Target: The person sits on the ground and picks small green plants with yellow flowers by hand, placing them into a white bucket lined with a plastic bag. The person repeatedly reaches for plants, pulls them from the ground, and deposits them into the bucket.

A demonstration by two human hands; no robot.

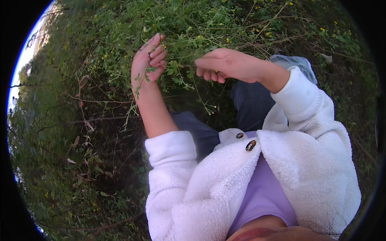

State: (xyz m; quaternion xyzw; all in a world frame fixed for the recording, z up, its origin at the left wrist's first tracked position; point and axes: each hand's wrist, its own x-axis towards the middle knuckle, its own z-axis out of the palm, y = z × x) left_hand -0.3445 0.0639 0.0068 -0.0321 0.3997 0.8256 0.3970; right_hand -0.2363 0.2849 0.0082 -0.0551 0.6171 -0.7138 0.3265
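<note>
Before me grows a tangle of leafy green plants [181,39] with thin stems and small yellow flower heads. My left hand [149,60] is among them, its fingers curled around a thin leafy stem [147,70] that trails down over the palm and wrist. To the right, my right hand [214,66] hovers at the edge of the foliage with fingers bent; it is slightly blurred, and whether anything is between its thumb and fingertips cannot be told. A stem with small buds [208,108] hangs between the two forearms.
A translucent plastic bag [297,63] lies beyond my right wrist, near my knee in dark trousers [251,102]. Bare twigs [96,119] and dry leaves [87,125] stand at the left. Long thin branches [271,22] cross the plants at the upper right.
</note>
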